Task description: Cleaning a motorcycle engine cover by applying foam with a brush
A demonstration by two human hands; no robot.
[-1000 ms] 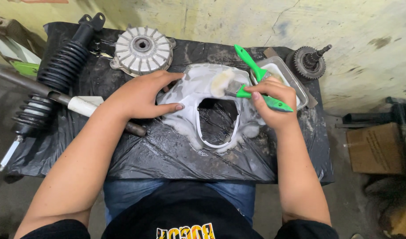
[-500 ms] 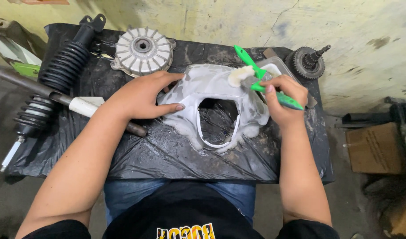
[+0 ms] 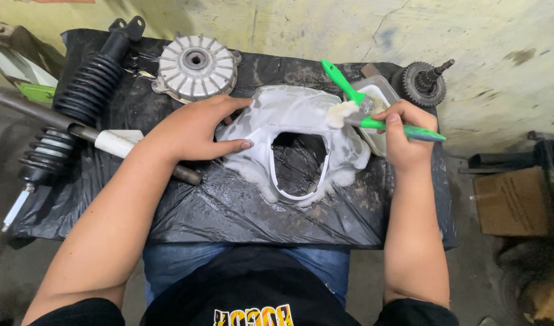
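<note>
Right hand (image 3: 405,136) has a closed grip on the green-handled paintbrush (image 3: 373,123), bristles touching the soapy white plastic cover (image 3: 295,118) just left of it. Left hand (image 3: 189,130) lies flat and open, pressing the cover's other side onto the plastic-wrapped bench (image 3: 229,205).

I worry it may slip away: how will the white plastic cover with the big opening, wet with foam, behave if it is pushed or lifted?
The white plastic cover looks foamy, so probably slippery. Its thin open frame may flex when lifted. The left hand presses it down, suggesting it is light and slides easily on the wet black sheet.
</note>
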